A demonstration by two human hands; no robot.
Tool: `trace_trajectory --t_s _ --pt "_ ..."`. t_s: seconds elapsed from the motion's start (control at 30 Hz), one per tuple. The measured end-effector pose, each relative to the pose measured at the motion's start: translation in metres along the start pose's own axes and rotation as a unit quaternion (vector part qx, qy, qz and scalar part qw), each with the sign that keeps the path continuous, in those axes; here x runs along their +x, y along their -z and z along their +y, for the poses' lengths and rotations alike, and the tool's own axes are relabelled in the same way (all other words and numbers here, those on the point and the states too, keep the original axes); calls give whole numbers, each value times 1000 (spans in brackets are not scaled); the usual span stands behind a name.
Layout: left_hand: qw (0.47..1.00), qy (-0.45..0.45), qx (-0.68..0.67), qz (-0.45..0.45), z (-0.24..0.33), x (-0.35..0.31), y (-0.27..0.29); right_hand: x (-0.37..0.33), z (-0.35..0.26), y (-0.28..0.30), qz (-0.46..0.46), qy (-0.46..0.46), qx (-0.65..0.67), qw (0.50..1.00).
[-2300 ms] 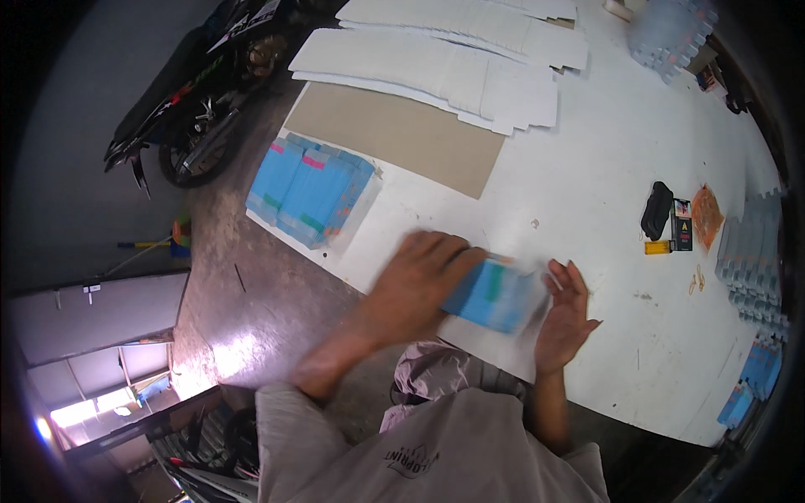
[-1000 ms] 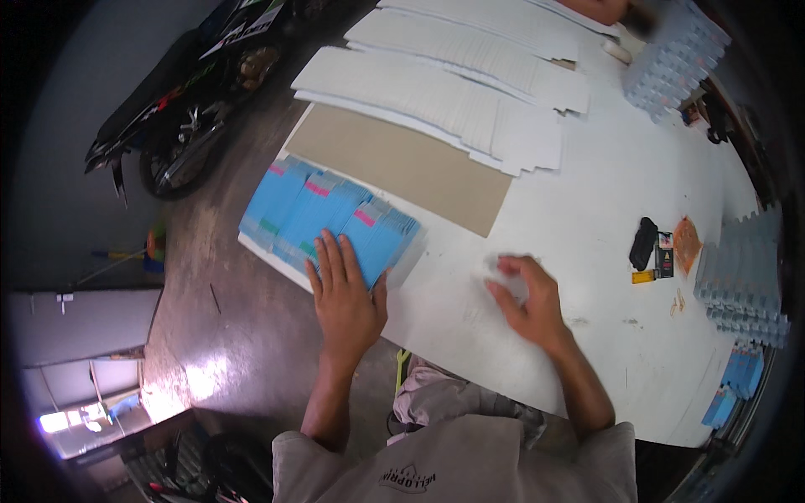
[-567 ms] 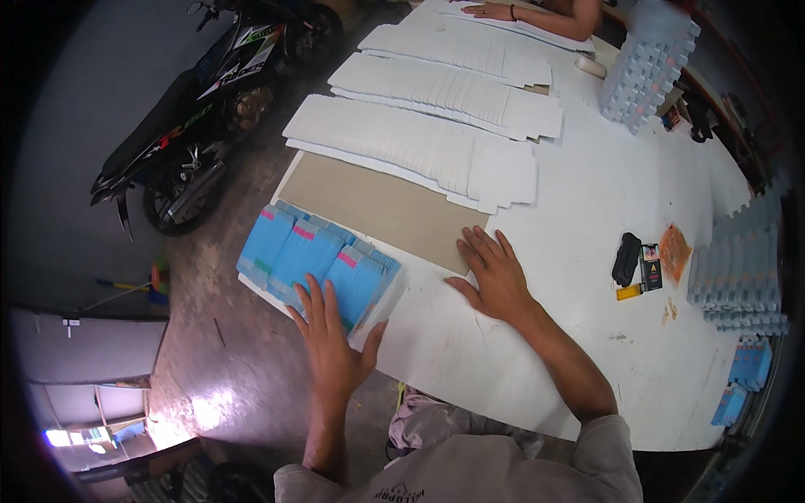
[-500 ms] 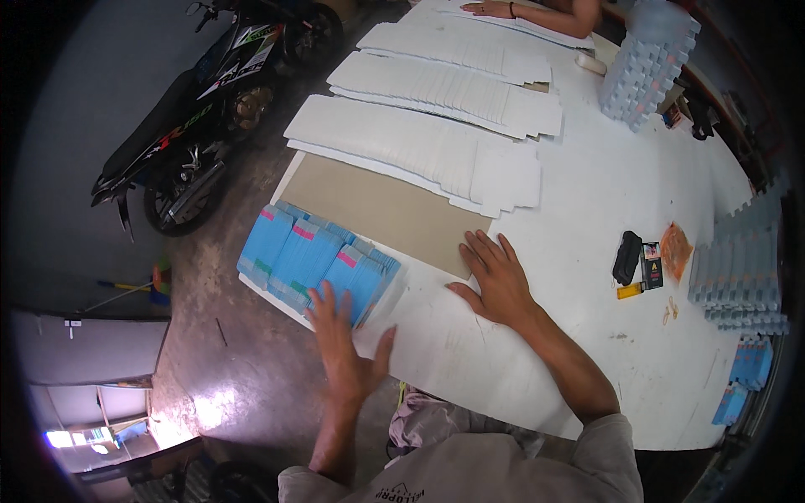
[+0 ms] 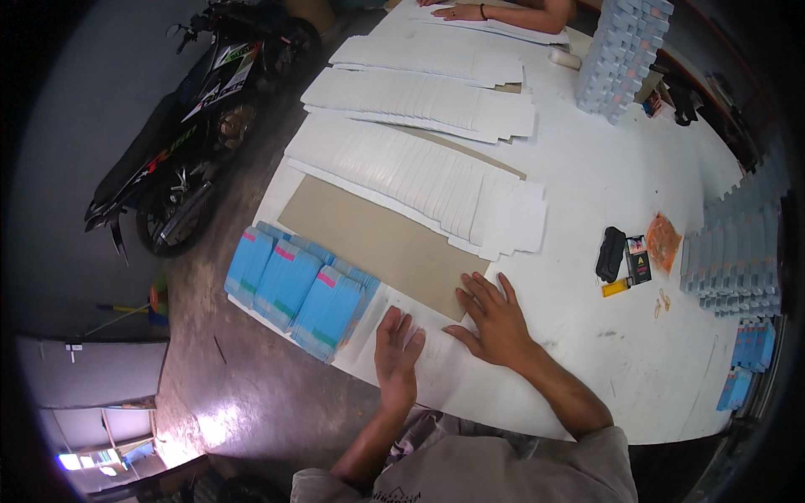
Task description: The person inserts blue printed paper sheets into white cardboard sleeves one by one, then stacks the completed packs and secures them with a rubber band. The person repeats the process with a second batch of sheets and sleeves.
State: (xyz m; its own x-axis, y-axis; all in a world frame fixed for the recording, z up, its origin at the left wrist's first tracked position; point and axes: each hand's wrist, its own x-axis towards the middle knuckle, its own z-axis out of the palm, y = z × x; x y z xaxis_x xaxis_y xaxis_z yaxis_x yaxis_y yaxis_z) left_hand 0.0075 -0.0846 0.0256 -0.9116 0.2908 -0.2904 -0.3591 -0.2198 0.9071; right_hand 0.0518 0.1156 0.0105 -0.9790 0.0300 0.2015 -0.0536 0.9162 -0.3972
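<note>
My right hand [image 5: 495,323] lies with its fingers spread at the near right corner of a grey-brown board [image 5: 381,239], holding nothing. My left hand [image 5: 397,356] hovers at or just above the table's near edge, fingers loosely bent and slightly apart, with nothing visible in it. Left of it stand packed stacks of blue cut pieces [image 5: 289,281] with pink and green marks on their edges. Beyond the board's bare part, a fanned row of white cut sheets [image 5: 402,180] overlaps the board.
More fanned white rows [image 5: 419,101] lie farther back. Another person's arm [image 5: 520,18] rests at the far edge. Tall stacks of pale pieces [image 5: 620,63] stand at the right. A black case [image 5: 610,254], a yellow lighter [image 5: 615,288] and an orange bag [image 5: 663,242] lie there. A motorcycle [image 5: 184,134] stands left.
My left hand has moved right, away from the blue stacks. The nearest white row lies closer to me, and a brown strip shows behind it. My right hand remains by the board's corner.
</note>
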Motion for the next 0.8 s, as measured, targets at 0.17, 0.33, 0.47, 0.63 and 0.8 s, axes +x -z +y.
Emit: trace_trajectory --t_s 0.17,0.33,0.47,0.63,0.8 --pt "993 13 -111 36 4 8 -10 75 65 38 164 -84 63 981" --pt "986 54 -137 82 18 23 -32 162 151 55 -26 -251 55 966" --pt "980 78 -158 94 27 32 -42 167 166 45 13 -220 35 975" --pt "976 82 -165 119 18 33 -41 165 165 45 16 -203 17 979" --pt "980 104 -110 128 17 42 -38 171 148 57 -5 -256 51 965"
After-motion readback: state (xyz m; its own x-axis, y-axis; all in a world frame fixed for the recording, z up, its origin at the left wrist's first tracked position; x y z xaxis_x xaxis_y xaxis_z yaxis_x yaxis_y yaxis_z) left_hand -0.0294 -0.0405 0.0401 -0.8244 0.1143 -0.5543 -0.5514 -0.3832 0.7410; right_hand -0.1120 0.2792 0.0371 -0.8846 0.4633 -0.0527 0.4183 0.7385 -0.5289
